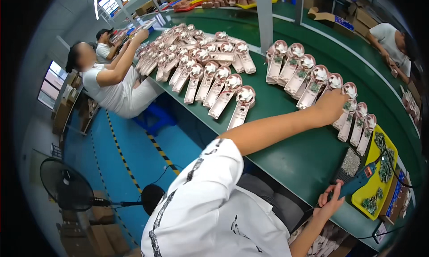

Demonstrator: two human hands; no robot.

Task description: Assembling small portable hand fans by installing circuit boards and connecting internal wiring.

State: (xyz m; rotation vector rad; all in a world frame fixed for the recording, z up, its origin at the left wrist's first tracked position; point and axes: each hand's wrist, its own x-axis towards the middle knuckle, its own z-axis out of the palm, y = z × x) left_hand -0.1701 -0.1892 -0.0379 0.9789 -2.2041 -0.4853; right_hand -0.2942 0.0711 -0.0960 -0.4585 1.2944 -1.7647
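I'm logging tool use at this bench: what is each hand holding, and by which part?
The right hand grips a blue electric screwdriver by its rear handle end. The left hand rests on a pink handheld-fan housing; whether it grips it cannot be told.

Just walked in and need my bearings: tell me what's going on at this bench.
A person at a long green conveyor bench reaches the left hand onto a row of pinkish paddle-shaped plastic casings. The right hand grips a blue electric screwdriver beside a yellow tray of small green parts. Other workers sit further along.

factory line | green conveyor bench (286,158) | rows of housings (196,60) | seated workers (111,83)
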